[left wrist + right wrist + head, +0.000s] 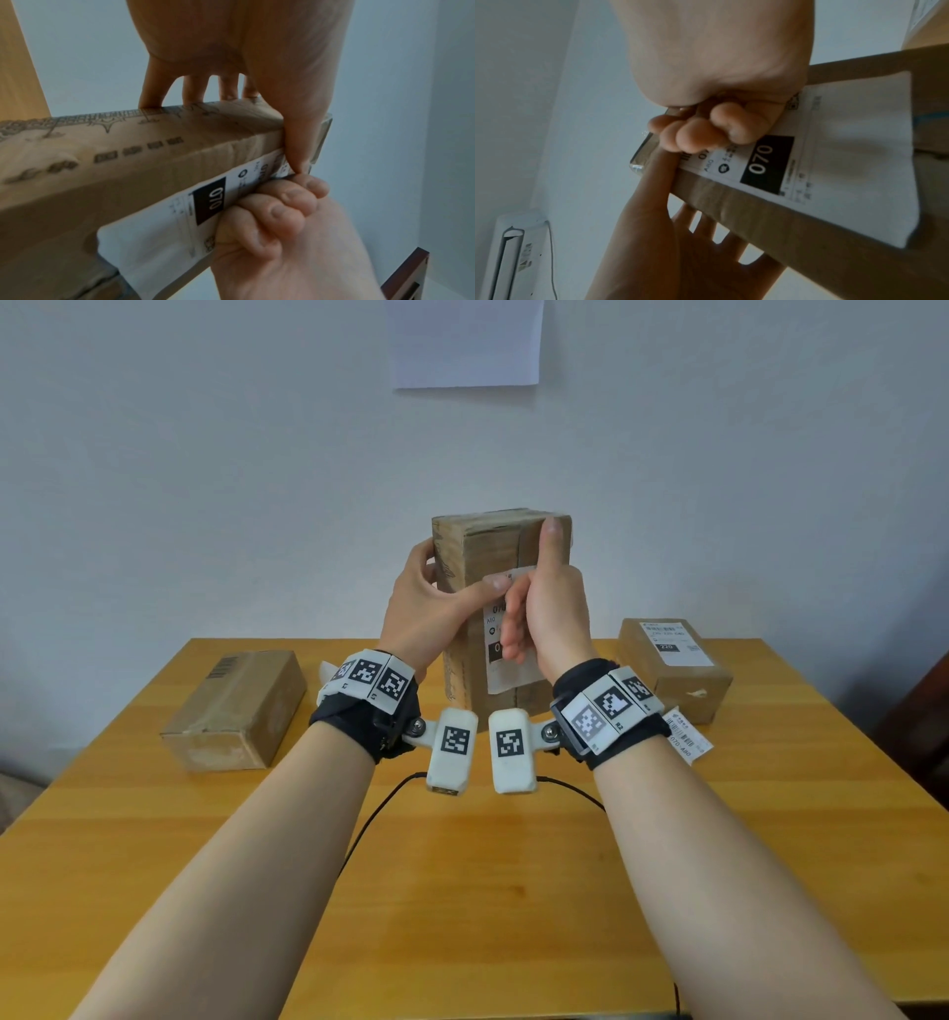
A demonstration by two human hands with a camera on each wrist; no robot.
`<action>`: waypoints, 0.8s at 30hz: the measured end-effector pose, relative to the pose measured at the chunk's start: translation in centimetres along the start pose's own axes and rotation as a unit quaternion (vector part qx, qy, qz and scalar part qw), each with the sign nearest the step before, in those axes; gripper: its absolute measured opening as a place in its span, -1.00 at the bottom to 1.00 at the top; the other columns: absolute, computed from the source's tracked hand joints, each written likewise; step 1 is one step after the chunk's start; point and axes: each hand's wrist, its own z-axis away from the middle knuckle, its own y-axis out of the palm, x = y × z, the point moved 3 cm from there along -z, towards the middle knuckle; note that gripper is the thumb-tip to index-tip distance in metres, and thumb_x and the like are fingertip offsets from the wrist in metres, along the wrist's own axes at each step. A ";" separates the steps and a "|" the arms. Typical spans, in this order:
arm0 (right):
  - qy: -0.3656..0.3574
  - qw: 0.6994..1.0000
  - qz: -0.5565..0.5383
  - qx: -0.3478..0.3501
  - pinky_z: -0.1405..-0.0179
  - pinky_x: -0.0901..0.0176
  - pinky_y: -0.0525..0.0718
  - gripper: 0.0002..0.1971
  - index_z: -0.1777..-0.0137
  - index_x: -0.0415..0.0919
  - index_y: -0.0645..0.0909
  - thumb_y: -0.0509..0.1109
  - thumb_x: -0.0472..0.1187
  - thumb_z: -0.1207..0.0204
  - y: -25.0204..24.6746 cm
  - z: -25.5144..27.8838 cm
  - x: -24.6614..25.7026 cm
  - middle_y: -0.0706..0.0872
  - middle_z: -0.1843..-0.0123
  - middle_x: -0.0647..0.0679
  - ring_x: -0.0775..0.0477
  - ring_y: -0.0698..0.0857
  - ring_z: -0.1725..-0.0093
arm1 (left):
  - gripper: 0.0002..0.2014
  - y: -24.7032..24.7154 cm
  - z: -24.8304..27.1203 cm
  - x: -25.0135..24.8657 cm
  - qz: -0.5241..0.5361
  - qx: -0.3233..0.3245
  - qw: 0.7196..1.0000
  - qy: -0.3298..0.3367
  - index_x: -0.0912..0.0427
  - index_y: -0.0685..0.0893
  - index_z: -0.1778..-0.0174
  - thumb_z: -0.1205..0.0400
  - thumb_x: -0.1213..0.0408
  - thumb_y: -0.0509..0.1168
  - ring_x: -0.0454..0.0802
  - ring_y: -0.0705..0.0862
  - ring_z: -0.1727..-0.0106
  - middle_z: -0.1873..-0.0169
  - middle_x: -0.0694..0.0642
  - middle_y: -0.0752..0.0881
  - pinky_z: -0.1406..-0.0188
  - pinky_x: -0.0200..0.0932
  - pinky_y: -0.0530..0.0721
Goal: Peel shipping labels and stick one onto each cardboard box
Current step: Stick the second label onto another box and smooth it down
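A wooden table stands against a pale wall, and both bare forearms reach out over it, each wrist strapped with a black band carrying patterned white tags. Between the hands a tall cardboard box stands on end near the table's far middle. The left hand grasps the box from its left side, fingers wrapped round the back and thumb laid across the front onto the top edge of the shipping label. The right hand is on the box's front, its thumb pointing straight up against the cardboard, its other fingers curled into the palm with their knuckles pressed on the label; it grips nothing that I can see. The label lies flat on the box's front, a black block reading 070 showing beside the knuckles. A plain box lies at the left of the table; a labelled box lies at the right, with loose labels just in front of it.
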 end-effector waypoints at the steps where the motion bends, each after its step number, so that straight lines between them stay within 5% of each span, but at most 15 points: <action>1: -0.003 1.000 -0.007 0.001 0.70 0.23 0.56 -0.05 0.64 -0.26 0.48 -0.19 0.37 -0.80 -0.1 0.0 0.1 0.60 0.65 -0.23 -0.17 0.60 0.71 | -0.19 0.0 0.0 0.0 -0.005 0.002 1.000 0.003 -0.10 0.53 -0.54 -0.40 -0.13 0.71 -0.09 0.79 -0.27 -0.25 -0.13 0.75 -0.24 0.21 0.84; 8: -0.016 0.998 -0.068 -0.004 0.71 0.26 0.52 -0.04 0.71 -0.20 0.48 -0.20 0.34 -0.82 -1.0 -0.7 0.7 0.61 0.64 -0.25 -0.17 0.59 0.72 | 0.02 -0.1 0.2 0.0 -0.017 0.014 1.000 0.010 -0.08 0.51 -0.58 -0.21 -0.30 0.69 -0.04 0.78 -0.32 -0.31 -0.10 0.75 -0.25 0.24 0.84; 13: -0.051 0.980 -0.177 -0.072 0.71 0.24 0.43 -0.21 0.51 -0.20 0.48 -0.09 0.25 -0.86 -2.5 -1.0 1.1 0.58 0.62 -0.23 -0.20 0.55 0.70 | -0.04 -0.3 0.5 0.6 -0.016 0.021 1.000 0.002 -0.03 0.50 -0.58 -0.29 -0.17 0.75 -0.13 0.76 -0.31 -0.27 -0.15 0.73 -0.25 0.19 0.85; 16: -0.069 0.960 -0.253 -0.095 0.64 0.20 0.41 -0.27 0.47 -0.19 0.47 -0.05 0.20 -0.88 -3.1 -1.5 1.1 0.53 0.60 -0.19 -0.17 0.50 0.67 | -0.02 -0.2 0.7 1.5 -0.016 0.013 1.000 -0.022 -0.04 0.50 -0.50 -0.20 -0.27 0.71 -0.07 0.77 -0.32 -0.30 -0.09 0.72 -0.24 0.20 0.84; 19: -0.060 0.941 -0.325 -0.067 0.55 0.17 0.35 -0.29 0.48 -0.18 0.46 0.00 0.19 -0.88 -3.2 -1.9 0.6 0.48 0.60 -0.18 -0.13 0.44 0.65 | -0.13 0.1 0.8 2.4 0.006 0.007 0.998 -0.062 -0.03 0.47 -0.46 -0.30 -0.19 0.71 -0.01 0.82 -0.25 -0.26 -0.10 0.70 -0.20 0.21 0.85; 24: -0.031 0.950 -0.309 -0.001 0.49 0.15 0.44 -0.28 0.53 -0.15 0.51 0.07 0.19 -0.86 -3.0 -1.9 -1.0 0.47 0.60 -0.17 -0.14 0.49 0.59 | -0.15 0.2 0.7 2.9 0.039 0.003 0.992 -0.119 0.07 0.26 -0.68 -0.60 -0.13 0.56 0.01 0.79 -0.26 -0.19 -0.19 0.62 -0.21 0.21 0.81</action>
